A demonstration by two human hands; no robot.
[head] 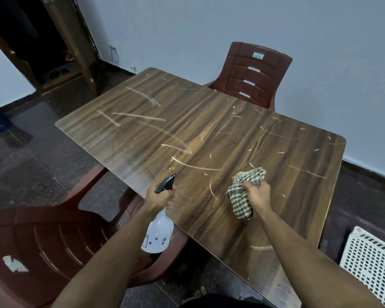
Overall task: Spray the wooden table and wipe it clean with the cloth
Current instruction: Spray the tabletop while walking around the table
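Head view: a person stands at the near edge of a wood-grain surface [209,130], both bare forearms stretched forward over it. The left hand [162,197] is curled round the neck of a spray bottle [158,234], its grip closed tight under the black nozzle, which points up and away across the surface. The bottle's white body hangs below the hand, at the near-left edge of the surface and above a dark red chair [42,236].

The right hand [257,194] is fisted round a bunched checked cloth [242,194], knuckles up, its grip closed on the fabric. The cloth spills out above and below the fist and sits low over the near-right part of the surface; whether it touches the wood cannot be told.

Pale streaks and scratch-like marks cross the surface. A second red chair [251,74] stands at the far side against a blue-grey wall. A white perforated basket [371,261] sits at lower right.
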